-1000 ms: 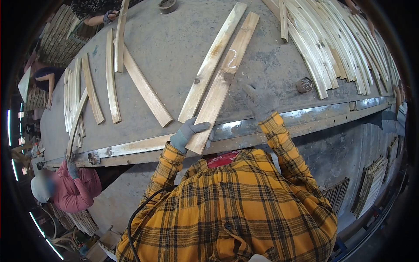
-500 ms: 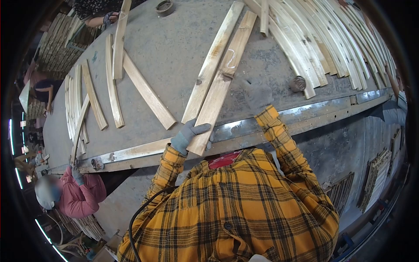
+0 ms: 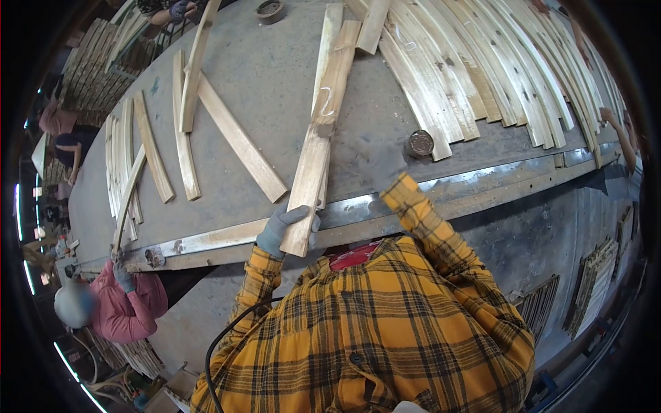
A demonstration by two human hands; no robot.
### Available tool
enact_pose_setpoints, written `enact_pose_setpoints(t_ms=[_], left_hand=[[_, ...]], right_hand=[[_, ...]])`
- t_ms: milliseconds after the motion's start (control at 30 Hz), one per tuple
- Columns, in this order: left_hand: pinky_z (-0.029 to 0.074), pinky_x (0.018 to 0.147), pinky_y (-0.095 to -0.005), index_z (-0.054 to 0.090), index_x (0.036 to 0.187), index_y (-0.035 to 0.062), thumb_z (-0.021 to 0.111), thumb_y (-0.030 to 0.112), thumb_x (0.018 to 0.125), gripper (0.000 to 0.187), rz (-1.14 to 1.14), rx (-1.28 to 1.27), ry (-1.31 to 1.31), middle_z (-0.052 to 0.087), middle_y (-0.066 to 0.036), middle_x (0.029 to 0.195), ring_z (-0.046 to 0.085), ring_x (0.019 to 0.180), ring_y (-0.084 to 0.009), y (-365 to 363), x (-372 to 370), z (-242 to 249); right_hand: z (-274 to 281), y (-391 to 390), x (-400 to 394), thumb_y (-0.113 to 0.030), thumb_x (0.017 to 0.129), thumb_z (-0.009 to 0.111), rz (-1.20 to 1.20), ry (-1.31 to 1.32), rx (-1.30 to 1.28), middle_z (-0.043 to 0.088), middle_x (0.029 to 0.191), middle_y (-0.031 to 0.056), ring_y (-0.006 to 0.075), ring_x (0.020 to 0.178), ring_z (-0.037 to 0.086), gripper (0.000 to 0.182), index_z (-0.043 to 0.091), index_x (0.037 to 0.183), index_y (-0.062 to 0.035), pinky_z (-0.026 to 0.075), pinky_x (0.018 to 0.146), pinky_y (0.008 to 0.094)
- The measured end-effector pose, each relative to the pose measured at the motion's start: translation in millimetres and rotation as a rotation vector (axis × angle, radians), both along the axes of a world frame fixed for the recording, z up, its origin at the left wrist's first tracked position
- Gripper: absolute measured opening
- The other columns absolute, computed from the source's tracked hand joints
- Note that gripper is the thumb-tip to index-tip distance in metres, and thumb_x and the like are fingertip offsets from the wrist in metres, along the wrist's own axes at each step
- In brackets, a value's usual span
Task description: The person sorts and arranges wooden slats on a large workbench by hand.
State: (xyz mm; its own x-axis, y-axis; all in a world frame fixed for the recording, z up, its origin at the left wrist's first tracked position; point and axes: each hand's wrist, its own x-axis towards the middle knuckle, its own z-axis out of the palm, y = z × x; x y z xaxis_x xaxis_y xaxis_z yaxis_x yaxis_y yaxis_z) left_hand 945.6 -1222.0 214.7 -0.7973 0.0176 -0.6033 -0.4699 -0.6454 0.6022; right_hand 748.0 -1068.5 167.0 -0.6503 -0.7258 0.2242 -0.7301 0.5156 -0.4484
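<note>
My left hand (image 3: 284, 226), in a grey glove, grips the near end of a long wooden board (image 3: 308, 165) with the thumb on top. This board slants away over the table, has a chalk-like squiggle and a dark knot, and partly covers a second board (image 3: 328, 48). My right hand (image 3: 377, 162), also gloved in grey, is smeared by motion above the table, right of the held board. Its fingers cannot be made out. Nearest to it is a small round dark container (image 3: 419, 144).
Many pale boards (image 3: 496, 76) lie side by side at the right. Several loose boards (image 3: 237, 134) lie to the left. A metal strip (image 3: 358, 210) runs along the table's near edge. A co-worker in pink (image 3: 127, 303) holds a board at the left. Another round container (image 3: 270, 11) sits at the back.
My left hand has shifted slightly left and nearer with the board, which now overlaps the second board. My right hand has moved left and nearer. The round container appears further left.
</note>
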Motion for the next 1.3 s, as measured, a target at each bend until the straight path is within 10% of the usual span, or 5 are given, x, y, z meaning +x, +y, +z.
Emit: enact_pose_setpoints(t_ms=[333,467,867,1133,1300], left_hand=[[0.049,0.042,-0.0343,0.045,0.103,-0.0018,0.059,0.020,0.083,0.032,0.039,-0.096,0.031,0.058,-0.016,0.070,0.059,0.050,-0.0250,18.3,-16.1,-9.7],[0.051,0.043,-0.0360,0.042,0.101,-0.0022,0.061,0.015,0.083,0.031,0.166,-0.037,-0.033,0.058,-0.016,0.069,0.060,0.052,-0.0262,43.5,-46.0,-14.3],[0.052,0.048,-0.0313,0.042,0.109,-0.0015,0.060,0.011,0.084,0.033,0.148,-0.280,0.166,0.057,-0.012,0.078,0.059,0.057,-0.0194,69.3,-50.1,8.5],[0.051,0.062,-0.0324,0.049,0.108,-0.0024,0.067,0.034,0.076,0.052,-0.125,-0.446,0.391,0.060,-0.012,0.078,0.059,0.066,-0.0190,135.1,-210.4,30.1],[0.053,0.066,-0.0345,0.042,0.118,-0.0064,0.065,0.029,0.078,0.058,-0.059,-0.073,0.401,0.061,-0.017,0.083,0.062,0.068,-0.0263,200.3,-332.4,-31.9]], right_hand=[[45.2,72.2,-24.6,-0.038,0.070,0.073,-0.463,-0.207,0.514,0.042,0.112,0.0183,0.0310,0.089,0.060,0.083,0.027,0.137,-0.0177,0.052,0.073,0.0383],[37.4,69.3,-32.7,-0.042,0.079,0.063,-0.443,-0.267,0.566,0.046,0.108,0.0149,0.0294,0.088,0.062,0.063,0.034,0.129,-0.0177,0.053,0.071,0.0395],[52.6,117.5,-1.2,-0.043,0.072,0.068,-0.727,-0.155,0.138,0.056,0.102,0.0107,0.0294,0.090,0.061,0.050,0.051,0.112,-0.0193,0.051,0.073,0.0385],[59.1,211.9,26.2,-0.015,0.065,0.078,-0.835,0.020,-0.309,0.057,0.099,0.0112,0.0248,0.085,0.060,0.049,0.055,0.108,-0.0077,0.050,0.071,0.0345],[70.1,237.5,42.4,-0.009,0.065,0.078,-0.965,-0.086,-0.349,0.056,0.106,0.0085,0.0213,0.093,0.057,0.053,0.053,0.112,-0.0048,0.048,0.080,0.0332]])
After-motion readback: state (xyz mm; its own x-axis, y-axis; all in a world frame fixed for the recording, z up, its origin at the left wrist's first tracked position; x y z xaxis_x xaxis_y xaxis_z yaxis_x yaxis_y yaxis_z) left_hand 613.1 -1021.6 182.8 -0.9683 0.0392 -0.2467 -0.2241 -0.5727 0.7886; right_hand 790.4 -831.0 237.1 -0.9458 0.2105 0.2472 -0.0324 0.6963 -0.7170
